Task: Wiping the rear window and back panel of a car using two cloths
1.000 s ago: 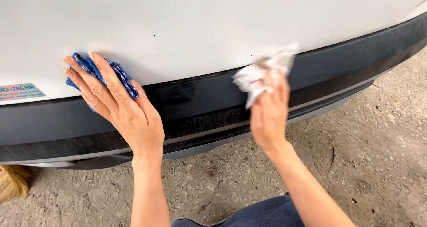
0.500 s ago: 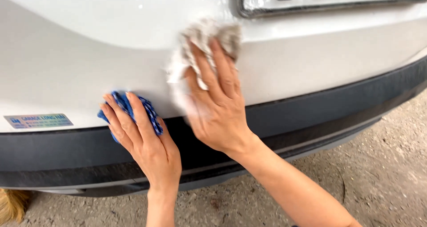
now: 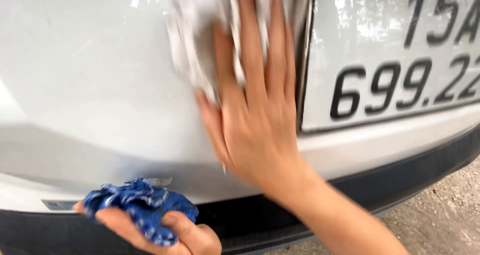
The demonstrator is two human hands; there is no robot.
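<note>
A: We log the right hand (image 3: 255, 110) first. It lies flat and spread against the white car body (image 3: 90, 85), fingers pointing up, pressing a pale grey-white rag (image 3: 197, 50) onto the paint. The rag shows on the thumb side and between the fingers; its edges are blurred, so we cannot tell its exact outline.

B: Agreed. We note it sits just left of the number plate (image 3: 390, 60), with the little finger close to the plate's dark frame edge. Whether the finger touches the frame, we cannot tell.

A: The left hand (image 3: 165, 232) is low in the view, near the bottom edge. It is closed around a crumpled blue cloth (image 3: 137, 205), thumb over the front, the cloth bunched above the fingers.

B: We see that cloth at the lower rim of the white panel, just above the black bumper trim (image 3: 400, 182). Whether it presses on the paint or is only held in front of it, we cannot tell.

A: A small sticker (image 3: 57, 204) peeks out on the panel just left of the blue cloth, partly hidden by it.

B: Rough concrete ground (image 3: 450, 215) shows at the lower right, under the bumper. The two hands are well apart, right high, left low.
</note>
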